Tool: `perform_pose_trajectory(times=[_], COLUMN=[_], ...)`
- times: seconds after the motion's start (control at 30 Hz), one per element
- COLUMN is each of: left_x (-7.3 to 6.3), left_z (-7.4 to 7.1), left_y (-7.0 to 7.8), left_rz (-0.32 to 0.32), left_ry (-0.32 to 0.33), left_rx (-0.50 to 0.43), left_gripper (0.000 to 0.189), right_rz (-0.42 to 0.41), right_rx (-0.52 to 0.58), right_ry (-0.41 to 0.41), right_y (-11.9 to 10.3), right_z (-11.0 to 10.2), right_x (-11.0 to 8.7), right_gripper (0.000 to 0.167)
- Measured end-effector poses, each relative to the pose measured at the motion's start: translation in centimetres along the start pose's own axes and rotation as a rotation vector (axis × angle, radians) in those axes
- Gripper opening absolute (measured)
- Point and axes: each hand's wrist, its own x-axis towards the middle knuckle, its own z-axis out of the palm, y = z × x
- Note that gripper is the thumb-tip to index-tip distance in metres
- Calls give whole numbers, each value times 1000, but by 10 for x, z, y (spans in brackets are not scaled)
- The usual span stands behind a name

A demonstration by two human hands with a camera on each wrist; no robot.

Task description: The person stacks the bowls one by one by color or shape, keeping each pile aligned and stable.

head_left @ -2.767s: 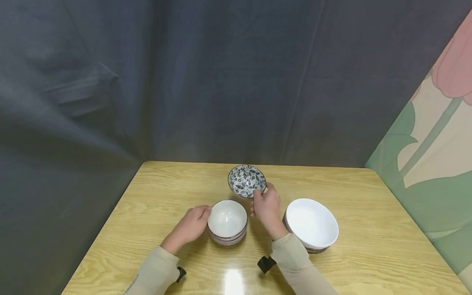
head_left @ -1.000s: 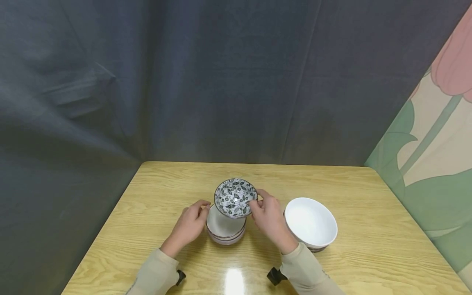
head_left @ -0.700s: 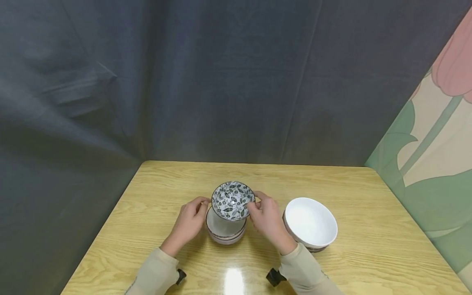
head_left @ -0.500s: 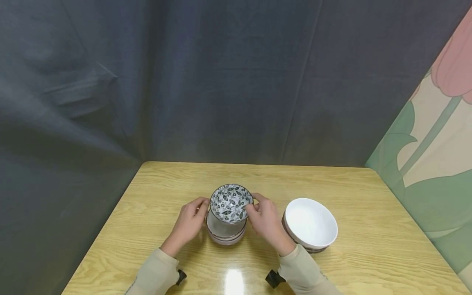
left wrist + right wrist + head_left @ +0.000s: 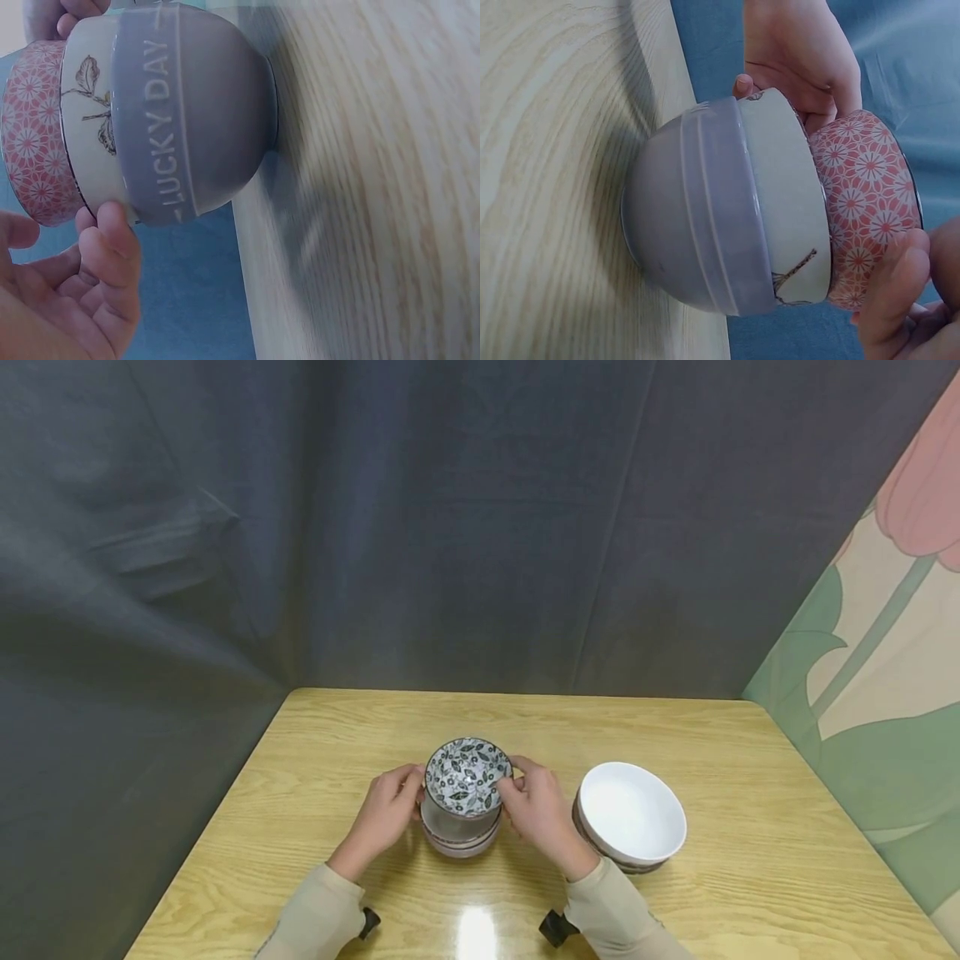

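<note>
A small bowl (image 5: 468, 777) has a dark leafy print inside and a red flower pattern outside. My right hand (image 5: 538, 806) pinches its right rim with the thumb inside, so that the bowl tilts over a cream bowl (image 5: 784, 187) with brown leaf drawings. That cream bowl sits in a lavender-grey bowl (image 5: 202, 105) lettered LUCKY DAY, which stands on the table. At the left, my left hand (image 5: 384, 806) touches the cream bowl's outer wall near its rim with loosely bent fingers (image 5: 112, 240). Its thumb lies close to the red bowl's edge. Most of the cream inside is hidden.
Right of the stack, beside my right forearm, stands a larger white bowl (image 5: 632, 812), tilted on something darker beneath it. The wooden table (image 5: 750, 793) ends at a dark curtain (image 5: 480, 527) behind and to the left. A flowered wall covering (image 5: 885, 727) borders the right.
My right hand has brought the small patterned bowl toward me and left, lowering it over the cream bowl. The left hand has stayed by the stack, its fingers shifting slightly. The white bowl stands still.
</note>
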Motion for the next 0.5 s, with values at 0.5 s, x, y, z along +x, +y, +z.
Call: perform_pose_trajectory(times=[0.5], left_x=[0], left_z=[-1], left_y=[2], left_rz=[-22], left_ry=[10], left_rx=[42], left_gripper=[39], right_rz=[27], right_rx=[18], right_ry=[-38], right_y=[3], right_z=[6], right_x=[-1], right_gripper=[47])
